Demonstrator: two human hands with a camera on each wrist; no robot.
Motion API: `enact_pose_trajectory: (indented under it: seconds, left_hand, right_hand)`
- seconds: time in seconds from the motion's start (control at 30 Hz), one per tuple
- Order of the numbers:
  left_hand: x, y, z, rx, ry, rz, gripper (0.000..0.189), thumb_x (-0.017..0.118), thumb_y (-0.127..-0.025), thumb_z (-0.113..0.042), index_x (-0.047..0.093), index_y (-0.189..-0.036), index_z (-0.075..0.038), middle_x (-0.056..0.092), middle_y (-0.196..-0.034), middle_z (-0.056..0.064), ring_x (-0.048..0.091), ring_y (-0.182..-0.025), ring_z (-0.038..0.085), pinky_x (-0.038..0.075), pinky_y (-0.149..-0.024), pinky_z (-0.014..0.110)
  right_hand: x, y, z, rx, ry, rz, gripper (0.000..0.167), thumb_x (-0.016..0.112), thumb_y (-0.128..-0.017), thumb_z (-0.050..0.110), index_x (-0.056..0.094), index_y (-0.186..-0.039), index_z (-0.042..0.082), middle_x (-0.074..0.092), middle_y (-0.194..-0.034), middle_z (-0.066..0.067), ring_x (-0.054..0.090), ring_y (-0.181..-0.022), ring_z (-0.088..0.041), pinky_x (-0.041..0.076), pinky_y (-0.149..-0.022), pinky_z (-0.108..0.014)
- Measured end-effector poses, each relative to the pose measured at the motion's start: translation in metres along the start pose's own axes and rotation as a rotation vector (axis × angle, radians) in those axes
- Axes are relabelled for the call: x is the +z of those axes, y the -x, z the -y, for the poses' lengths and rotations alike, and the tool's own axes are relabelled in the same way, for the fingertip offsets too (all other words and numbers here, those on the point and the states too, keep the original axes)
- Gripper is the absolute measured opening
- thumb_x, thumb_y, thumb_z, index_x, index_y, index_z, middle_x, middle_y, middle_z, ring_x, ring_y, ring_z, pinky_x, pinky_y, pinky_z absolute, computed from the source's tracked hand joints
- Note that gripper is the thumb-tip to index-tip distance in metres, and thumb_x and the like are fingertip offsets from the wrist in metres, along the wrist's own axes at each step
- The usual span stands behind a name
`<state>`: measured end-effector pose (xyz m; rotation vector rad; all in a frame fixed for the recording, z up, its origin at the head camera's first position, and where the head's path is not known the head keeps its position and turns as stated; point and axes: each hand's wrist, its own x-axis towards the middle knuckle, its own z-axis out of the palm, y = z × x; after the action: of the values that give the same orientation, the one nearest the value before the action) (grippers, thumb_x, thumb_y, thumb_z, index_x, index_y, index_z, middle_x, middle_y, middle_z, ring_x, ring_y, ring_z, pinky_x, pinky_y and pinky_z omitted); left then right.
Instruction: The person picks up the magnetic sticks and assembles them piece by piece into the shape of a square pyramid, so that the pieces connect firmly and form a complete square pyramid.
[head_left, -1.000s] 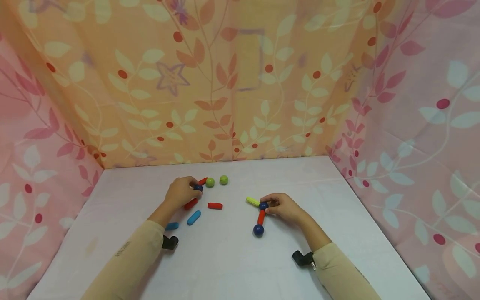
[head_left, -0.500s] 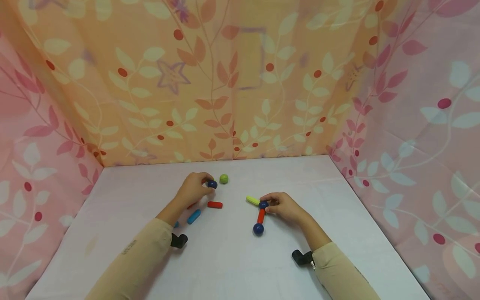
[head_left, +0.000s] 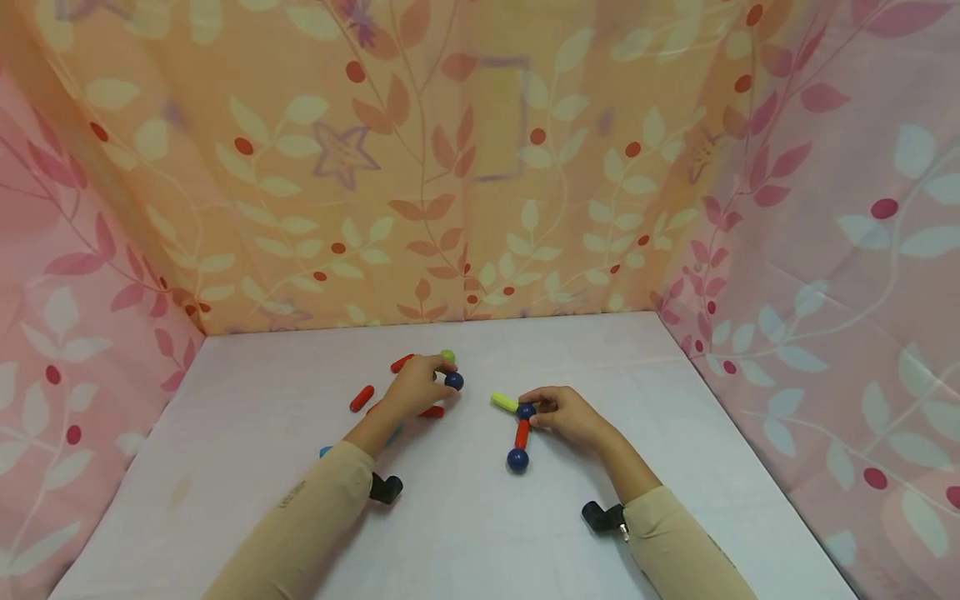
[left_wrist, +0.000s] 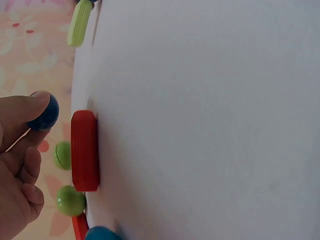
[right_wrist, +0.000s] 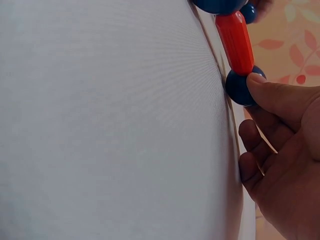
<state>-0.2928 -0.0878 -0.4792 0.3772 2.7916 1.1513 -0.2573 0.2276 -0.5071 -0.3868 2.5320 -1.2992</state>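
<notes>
Between thumb and fingers my left hand (head_left: 417,385) pinches a dark blue ball (head_left: 453,381), seen close up in the left wrist view too. My right hand (head_left: 570,414) grips another blue ball (head_left: 527,411), the joint of a small built piece. From that joint a yellow-green rod (head_left: 504,402) points to the back left. A red rod (head_left: 522,434) runs from it toward the front, ending in a third blue ball (head_left: 517,461). The right wrist view shows the thumb (right_wrist: 265,87) pressed on the joint ball where the red rod meets it.
Loose red rods (head_left: 362,398) lie around the left hand on the white table (head_left: 465,533). A green ball (head_left: 447,356) shows behind its fingers, and a second green ball (left_wrist: 71,201) appears in the left wrist view. A blue rod (head_left: 326,452) is partly covered by the left forearm. Patterned cloth surrounds the table.
My left hand has carried its blue ball to the right, past the red rods and in front of the green balls. The right hand and the built piece have stayed in place.
</notes>
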Motion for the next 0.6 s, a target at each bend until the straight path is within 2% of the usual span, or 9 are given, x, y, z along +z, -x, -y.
enact_pose_trajectory:
  seconds: [0.2, 0.37, 0.47, 0.6]
  left_hand:
    - [0.01, -0.001, -0.006, -0.032, 0.003, 0.016, 0.035, 0.084, -0.086, -0.021, 0.074, -0.119, -0.02, 0.07, -0.12, 0.0, 0.057, -0.099, 0.022, 0.052, -0.086, 0.036]
    - [0.02, -0.005, -0.007, -0.017, 0.028, 0.045, 0.034, 0.084, -0.085, -0.017, 0.074, -0.117, -0.017, 0.07, -0.117, 0.002, 0.06, -0.094, 0.022, 0.056, -0.078, 0.036]
    - [0.027, -0.009, -0.007, -0.011, 0.021, 0.062, 0.034, 0.084, -0.085, -0.017, 0.074, -0.117, -0.017, 0.071, -0.116, 0.001, 0.061, -0.094, 0.019, 0.057, -0.081, 0.037]
    - [0.035, -0.013, -0.009, 0.012, -0.02, 0.082, 0.034, 0.085, -0.084, -0.018, 0.074, -0.116, -0.018, 0.071, -0.115, -0.001, 0.062, -0.099, 0.017, 0.054, -0.093, 0.038]
  right_hand:
    - [0.001, -0.001, 0.002, 0.013, -0.003, -0.003, 0.035, 0.076, -0.09, 0.008, 0.074, -0.122, 0.022, 0.066, -0.103, -0.003, 0.054, -0.094, -0.022, 0.048, -0.077, -0.032]
    - [0.0, -0.002, 0.002, 0.013, -0.002, 0.001, 0.035, 0.076, -0.091, 0.008, 0.074, -0.122, 0.022, 0.066, -0.103, -0.002, 0.054, -0.094, -0.022, 0.048, -0.078, -0.032]
    - [0.001, -0.001, 0.002, 0.005, -0.004, 0.006, 0.035, 0.076, -0.091, 0.008, 0.074, -0.124, 0.021, 0.066, -0.103, -0.002, 0.054, -0.093, -0.021, 0.048, -0.077, -0.031]
    - [0.001, -0.001, 0.003, 0.006, -0.013, 0.01, 0.035, 0.076, -0.091, 0.009, 0.074, -0.124, 0.02, 0.066, -0.103, -0.003, 0.054, -0.093, -0.022, 0.047, -0.077, -0.031]
